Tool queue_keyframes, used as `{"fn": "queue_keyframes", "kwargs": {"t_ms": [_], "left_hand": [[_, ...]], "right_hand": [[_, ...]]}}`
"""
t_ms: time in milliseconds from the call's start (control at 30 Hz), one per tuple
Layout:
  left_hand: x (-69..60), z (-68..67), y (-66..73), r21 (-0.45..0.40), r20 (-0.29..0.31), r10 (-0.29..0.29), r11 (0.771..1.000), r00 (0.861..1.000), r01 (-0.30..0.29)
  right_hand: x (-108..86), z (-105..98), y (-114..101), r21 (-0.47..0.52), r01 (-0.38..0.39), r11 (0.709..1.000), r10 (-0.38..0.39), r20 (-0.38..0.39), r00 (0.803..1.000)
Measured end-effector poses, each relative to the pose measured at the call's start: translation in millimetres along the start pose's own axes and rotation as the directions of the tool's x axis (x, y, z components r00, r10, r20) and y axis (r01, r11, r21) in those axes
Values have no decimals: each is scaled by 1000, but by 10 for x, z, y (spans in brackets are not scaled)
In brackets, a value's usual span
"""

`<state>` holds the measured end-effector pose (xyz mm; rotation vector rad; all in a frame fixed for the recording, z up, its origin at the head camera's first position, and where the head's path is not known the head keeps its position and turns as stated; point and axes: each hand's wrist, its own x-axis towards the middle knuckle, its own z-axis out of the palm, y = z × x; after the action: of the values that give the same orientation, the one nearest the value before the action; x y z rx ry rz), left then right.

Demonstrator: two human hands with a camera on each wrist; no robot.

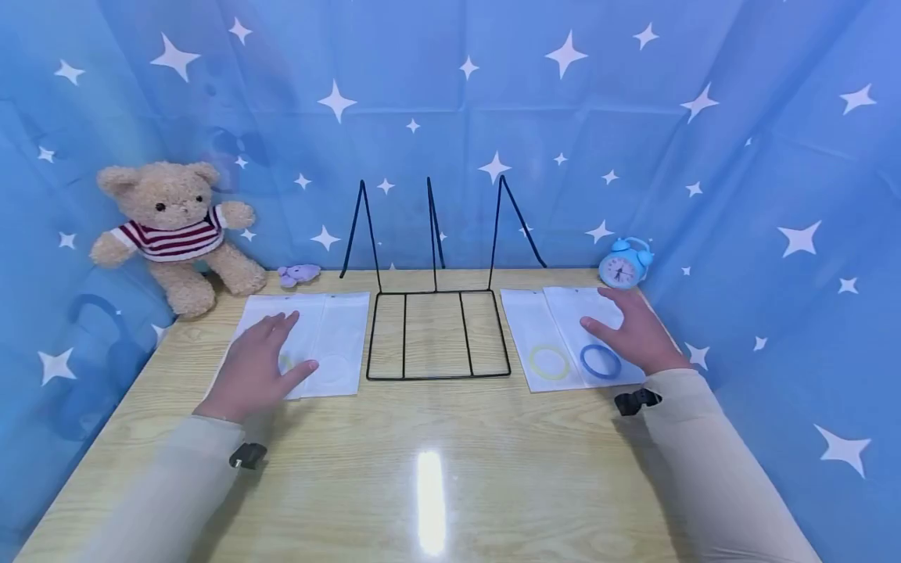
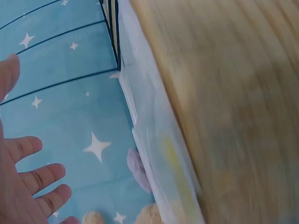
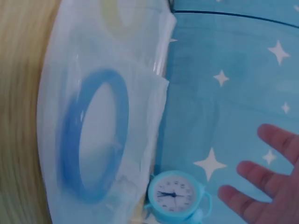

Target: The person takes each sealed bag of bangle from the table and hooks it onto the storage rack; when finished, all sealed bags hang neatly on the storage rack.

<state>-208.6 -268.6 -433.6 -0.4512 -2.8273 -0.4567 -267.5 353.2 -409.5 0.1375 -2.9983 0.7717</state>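
Note:
The left hand [image 1: 255,369] hovers with spread fingers over the white bags [image 1: 341,328] left of the rack; it holds nothing. One of those bags shows something yellow [image 2: 176,170] in the left wrist view, and a pale ring shows faintly in the other. The right hand [image 1: 637,332], fingers apart and empty, hangs over the right edge of two more white bags [image 1: 524,313]. A yellow ring [image 1: 533,367] lies in one of these and a blue ring [image 1: 584,363] in the other, larger in the right wrist view. Between the two pairs stands a black wire rack [image 1: 438,379].
A teddy bear [image 1: 169,205] in a striped shirt sits at the back left, with a small purple toy [image 1: 299,274] beside it. At the back right is a blue alarm clock [image 1: 621,270]. Starry blue cloth [image 1: 408,70] surrounds the wooden table [image 1: 352,469].

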Motion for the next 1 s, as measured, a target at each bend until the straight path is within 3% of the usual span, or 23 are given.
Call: {"fn": "queue_keyframes", "kwargs": {"t_ms": [233,467,600,800,1000], "left_hand": [[144,174,152,-107,0,-27,994,1000,27],[358,294,360,-204,-1,-5,979,1000,5],[453,355,471,-243,15,4,970,1000,0],[501,455,550,-288,61,-55,955,997,71],[562,534,658,-207,174,-76,972,982,111]], "right_hand": [[121,92,24,143,-76,987,79,-14,997],[127,56,58,316,-151,937,160,-2,987],[67,-7,90,383,-149,912,172,-25,985],[6,-72,109,394,-120,911,138,-19,990],[-75,-174,172,359,-112,926,114,16,993]]}}
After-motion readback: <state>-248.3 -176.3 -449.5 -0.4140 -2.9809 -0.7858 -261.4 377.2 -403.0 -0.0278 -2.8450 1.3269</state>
